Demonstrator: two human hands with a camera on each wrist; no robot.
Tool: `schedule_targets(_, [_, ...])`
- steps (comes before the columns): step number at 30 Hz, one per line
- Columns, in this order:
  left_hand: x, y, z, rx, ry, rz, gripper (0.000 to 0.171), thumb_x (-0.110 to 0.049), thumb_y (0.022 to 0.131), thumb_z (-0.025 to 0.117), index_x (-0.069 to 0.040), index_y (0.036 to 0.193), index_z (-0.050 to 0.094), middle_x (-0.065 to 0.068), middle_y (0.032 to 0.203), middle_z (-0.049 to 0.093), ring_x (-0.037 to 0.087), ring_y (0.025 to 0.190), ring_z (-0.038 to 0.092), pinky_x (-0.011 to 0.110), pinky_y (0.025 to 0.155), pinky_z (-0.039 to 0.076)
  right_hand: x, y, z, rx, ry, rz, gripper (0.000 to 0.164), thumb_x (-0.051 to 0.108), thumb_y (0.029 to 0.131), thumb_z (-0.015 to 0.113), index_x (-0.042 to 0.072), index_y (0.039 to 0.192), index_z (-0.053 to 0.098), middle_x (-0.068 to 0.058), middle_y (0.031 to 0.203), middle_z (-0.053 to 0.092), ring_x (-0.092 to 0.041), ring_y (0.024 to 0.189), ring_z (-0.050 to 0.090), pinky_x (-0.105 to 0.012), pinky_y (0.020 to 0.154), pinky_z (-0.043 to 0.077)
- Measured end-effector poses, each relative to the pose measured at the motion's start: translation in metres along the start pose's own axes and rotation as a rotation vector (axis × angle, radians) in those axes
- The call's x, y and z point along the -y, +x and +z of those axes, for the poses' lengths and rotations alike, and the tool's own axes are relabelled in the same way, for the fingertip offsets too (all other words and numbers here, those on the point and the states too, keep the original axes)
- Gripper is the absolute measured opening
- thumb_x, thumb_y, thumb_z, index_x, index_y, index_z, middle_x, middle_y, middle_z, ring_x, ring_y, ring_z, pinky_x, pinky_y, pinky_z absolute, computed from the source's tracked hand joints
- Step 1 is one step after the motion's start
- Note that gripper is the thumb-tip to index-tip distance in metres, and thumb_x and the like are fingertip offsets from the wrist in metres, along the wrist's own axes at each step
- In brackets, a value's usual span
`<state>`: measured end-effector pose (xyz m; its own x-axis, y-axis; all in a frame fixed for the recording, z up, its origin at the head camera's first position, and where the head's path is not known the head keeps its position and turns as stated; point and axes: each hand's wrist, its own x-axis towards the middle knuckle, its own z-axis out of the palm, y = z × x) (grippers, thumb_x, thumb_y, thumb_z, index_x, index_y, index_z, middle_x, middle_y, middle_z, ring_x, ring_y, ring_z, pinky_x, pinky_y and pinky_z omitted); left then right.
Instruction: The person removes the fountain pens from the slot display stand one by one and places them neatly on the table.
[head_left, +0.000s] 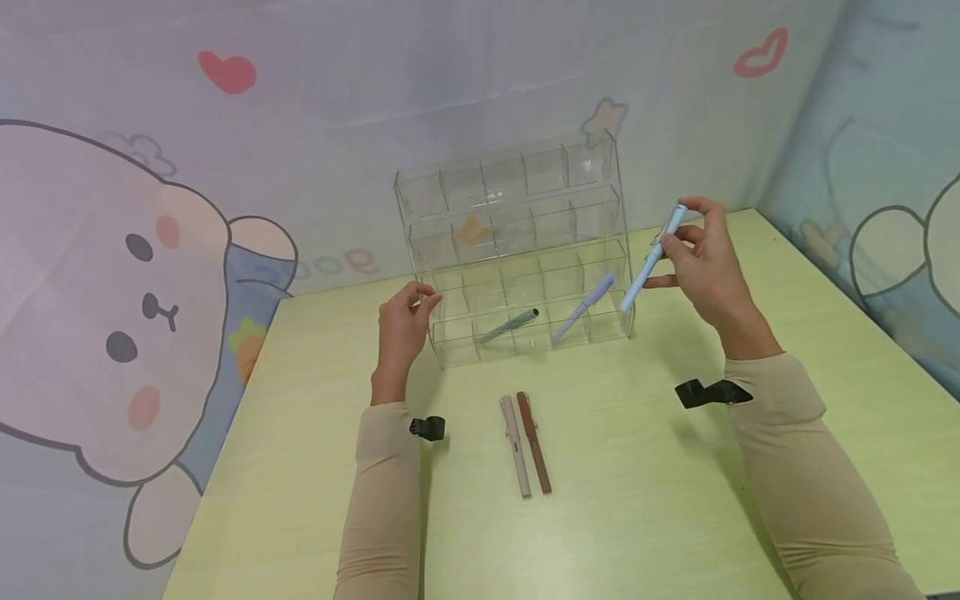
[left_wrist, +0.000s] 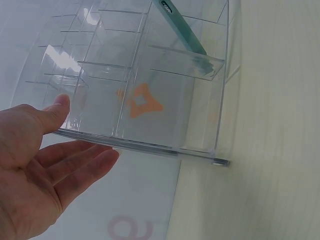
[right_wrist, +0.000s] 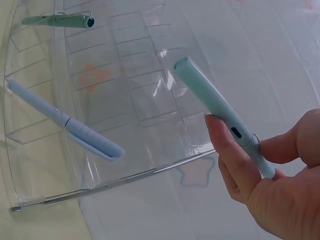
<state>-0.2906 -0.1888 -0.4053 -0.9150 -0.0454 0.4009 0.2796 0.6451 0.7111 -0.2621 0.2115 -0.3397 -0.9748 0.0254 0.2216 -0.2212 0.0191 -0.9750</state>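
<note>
A clear plastic tiered rack with divided compartments stands at the back of the table. At its left side my left hand holds the side edge, thumb on one face and fingers on the other. My right hand pinches a light blue pen, tilted, beside the rack's right side. In the bottom tier lean a green pen and a lavender pen. The right wrist view shows the held pen between thumb and fingers, apart from the lavender pen.
On the table in front of the rack lie a beige pen and a brown pen, side by side. Behind the rack hangs a printed cloth backdrop with a cartoon bear. The pale yellow-green table runs forward between the arms.
</note>
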Motion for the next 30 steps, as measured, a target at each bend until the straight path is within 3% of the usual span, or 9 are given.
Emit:
schedule_targets(12, [-0.001, 0.000, -0.001, 0.001, 0.003, 0.001, 0.021, -0.026, 0.098, 0.067, -0.007, 0.105, 0.069, 0.016, 0.111, 0.072, 0.036, 0.104, 0.070, 0.052, 0.096, 0.050, 0.003, 0.000, 0.003, 0.142, -0.027, 0.043, 0.058, -0.005, 0.103, 0.044, 0.009, 0.149, 0.012, -0.015, 0.117, 0.040, -0.023, 0.094, 0.053, -0.040, 0.070, 0.060])
schedule_targets(17, [-0.002, 0.000, -0.001, 0.001, 0.010, 0.002, 0.020, -0.026, 0.098, 0.067, -0.007, 0.105, 0.069, 0.015, 0.107, 0.073, 0.036, 0.103, 0.069, 0.052, 0.109, 0.037, 0.005, -0.002, 0.004, 0.185, -0.038, 0.067, 0.057, -0.006, 0.102, 0.045, 0.008, 0.147, 0.012, -0.017, 0.117, 0.040, -0.021, 0.091, 0.057, -0.042, 0.071, 0.060])
schedule_targets(19, [-0.002, 0.000, -0.001, -0.001, 0.009, 0.003, 0.020, -0.026, 0.098, 0.067, -0.007, 0.105, 0.069, 0.015, 0.106, 0.073, 0.036, 0.104, 0.069, 0.052, 0.109, 0.038, 0.005, -0.002, 0.005, 0.214, -0.049, 0.077, 0.057, -0.007, 0.101, 0.046, 0.006, 0.146, 0.012, -0.018, 0.117, 0.039, -0.020, 0.091, 0.059, -0.042, 0.073, 0.060])
schedule_targets(24, [0.001, 0.001, 0.000, -0.002, 0.004, 0.018, 0.021, -0.026, 0.098, 0.067, -0.006, 0.104, 0.069, 0.015, 0.110, 0.072, 0.036, 0.105, 0.069, 0.051, 0.094, 0.052, 0.005, -0.004, 0.007, 0.298, -0.106, 0.118, 0.059, -0.007, 0.101, 0.049, 0.001, 0.147, 0.014, -0.020, 0.121, 0.037, -0.021, 0.090, 0.061, -0.040, 0.077, 0.059])
schedule_targets(30, [0.001, 0.001, 0.000, -0.003, 0.010, 0.030, 0.022, -0.026, 0.098, 0.067, -0.006, 0.104, 0.068, 0.015, 0.113, 0.072, 0.037, 0.105, 0.069, 0.054, 0.100, 0.047, 0.001, -0.007, 0.014, 0.409, -0.137, 0.156, 0.057, -0.009, 0.100, 0.050, -0.005, 0.146, 0.016, -0.027, 0.129, 0.034, -0.022, 0.094, 0.064, -0.040, 0.081, 0.058])
